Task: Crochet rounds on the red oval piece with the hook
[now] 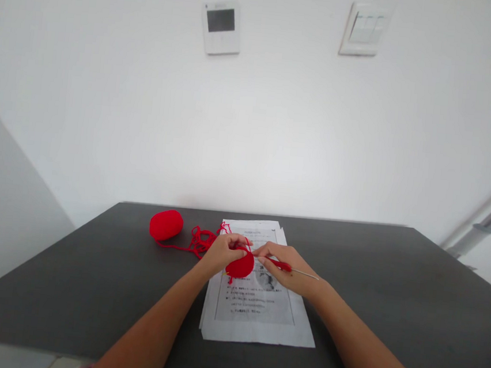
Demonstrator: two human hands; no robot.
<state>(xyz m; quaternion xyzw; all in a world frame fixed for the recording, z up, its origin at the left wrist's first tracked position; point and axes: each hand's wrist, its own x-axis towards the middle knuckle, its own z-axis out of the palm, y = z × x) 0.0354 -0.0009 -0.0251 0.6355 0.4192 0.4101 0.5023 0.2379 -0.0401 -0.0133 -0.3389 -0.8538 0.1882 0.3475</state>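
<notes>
Pinched in my left hand (225,251) is a round red crochet piece (241,266), with a short tail of yarn hanging from its lower edge. My right hand (283,264) is closed around a crochet hook (283,265) with a red grip; its metal shaft sticks out past the hand toward the lower right. The hook's working end meets the piece's right edge, though the stitch there is too small to make out. A strand of yarn rises over my left fingers. Both hands are above printed sheets of paper (257,330).
A red ball of yarn (166,225) lies on the dark table (88,284), left of my hands. Loose tangled yarn (202,240) runs between the ball and my left hand. Behind the table stands a white wall with a thermostat panel (222,27) and a light switch (365,29).
</notes>
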